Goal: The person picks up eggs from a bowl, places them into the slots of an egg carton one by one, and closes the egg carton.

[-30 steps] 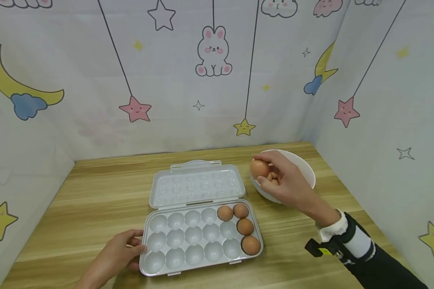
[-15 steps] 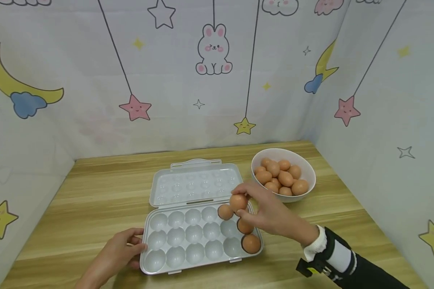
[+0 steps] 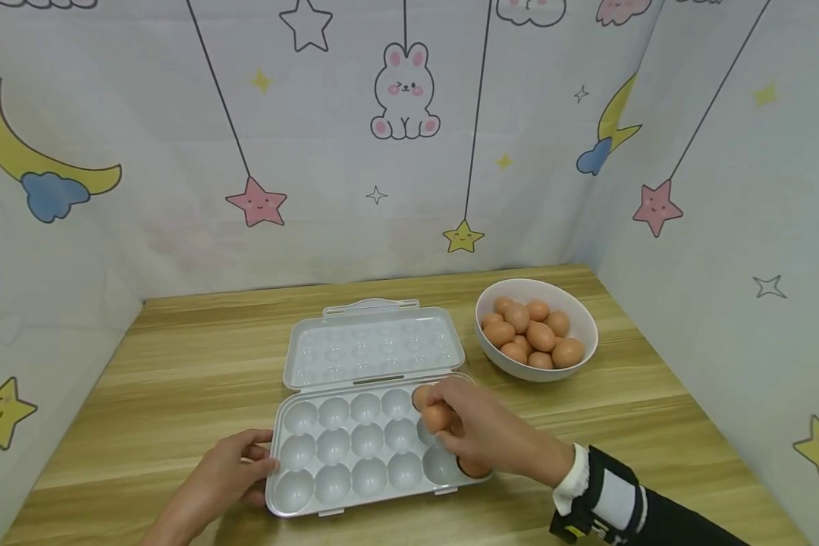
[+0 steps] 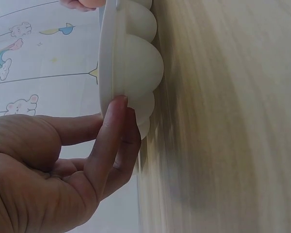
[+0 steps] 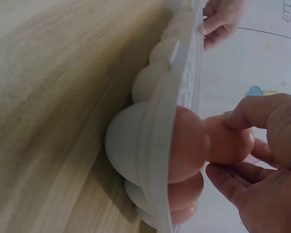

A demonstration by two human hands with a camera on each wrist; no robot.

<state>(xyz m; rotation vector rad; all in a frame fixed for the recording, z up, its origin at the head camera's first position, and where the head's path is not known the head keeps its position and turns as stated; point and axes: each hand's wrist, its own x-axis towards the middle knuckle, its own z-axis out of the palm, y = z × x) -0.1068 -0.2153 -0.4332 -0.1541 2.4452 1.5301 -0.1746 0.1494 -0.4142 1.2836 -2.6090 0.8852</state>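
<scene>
A wood-grained tabletop carries an egg tray, with a bowl beyond its right corner. Lowering the egg gently, clear of neighbouring eggs, seems wise. The right hand, back upward, has it in a fingertip grip over the tray's right end; the left hand pinches the left rim.
</scene>
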